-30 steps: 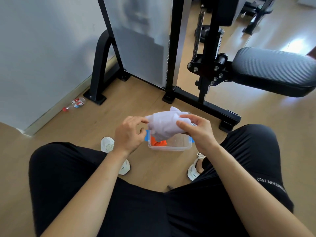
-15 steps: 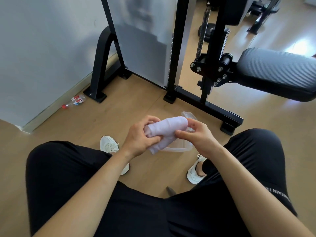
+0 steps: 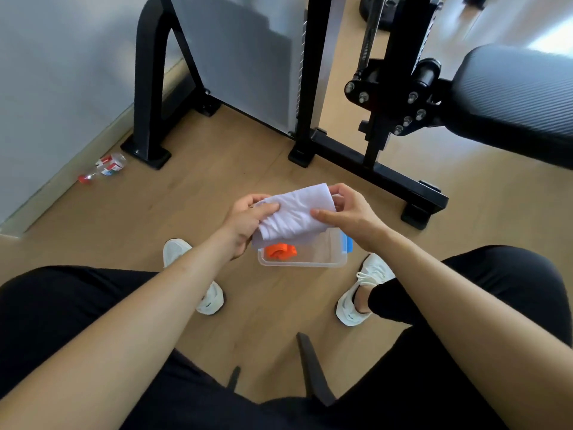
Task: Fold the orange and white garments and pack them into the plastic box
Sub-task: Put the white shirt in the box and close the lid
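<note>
A white garment [image 3: 294, 215], folded into a small wrinkled bundle, hangs in the air above the clear plastic box [image 3: 328, 259]. My left hand [image 3: 248, 221] grips its left end with thumb on top. My right hand [image 3: 350, 215] holds its right end, fingers curled behind the cloth. The box sits on the wood floor between my feet, with a blue clip on its right side. An orange garment [image 3: 280, 251], rolled up, lies in the box's left part. The bundle hides the box's far edge.
Black gym machine legs [image 3: 366, 159] cross the floor just beyond the box, and a padded black seat [image 3: 511, 100] juts in at the upper right. A plastic bottle [image 3: 107, 167] lies by the wall at left. My white shoes [image 3: 198, 280] flank the box.
The white garment went from a tight roll to a flatter, wider fold between both hands. The view shifted, so the orange garment in the box shows again below the bundle.
</note>
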